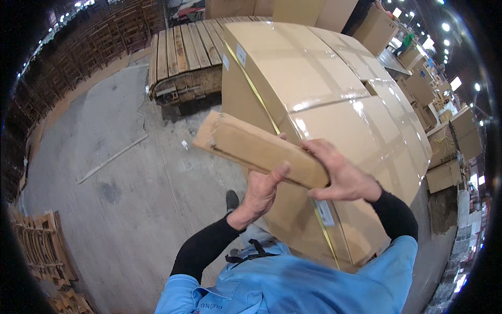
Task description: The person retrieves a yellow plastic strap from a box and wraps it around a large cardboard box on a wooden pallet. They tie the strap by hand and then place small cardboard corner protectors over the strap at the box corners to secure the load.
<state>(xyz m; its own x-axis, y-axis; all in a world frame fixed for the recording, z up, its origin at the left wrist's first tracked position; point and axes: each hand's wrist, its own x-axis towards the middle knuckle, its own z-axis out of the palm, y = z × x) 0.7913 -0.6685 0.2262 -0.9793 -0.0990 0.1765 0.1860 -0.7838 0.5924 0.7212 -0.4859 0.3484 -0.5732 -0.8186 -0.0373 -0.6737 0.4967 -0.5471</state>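
Note:
Between my two hands is a long folded strip of brown cardboard [261,148], tilted from upper left to lower right. My left hand [261,191] grips its near edge around the middle, thumb on the upper face. Around its right end my right hand [340,171] is wrapped, slightly blurred. Just beneath and beyond the strip stands a group of large taped cardboard boxes [337,118], their tops shiny with clear tape. A yellow strap [260,102] runs along the near left side of the boxes, and a white label [325,213] shows near my right wrist.
A slatted wooden conveyor or platform [185,49] stands behind on the left. Stacked wooden pallets [44,243] are at lower left, on the grey concrete floor [117,172]. More cardboard boxes [449,141] stand at right. A person in green [406,43] is far off at upper right.

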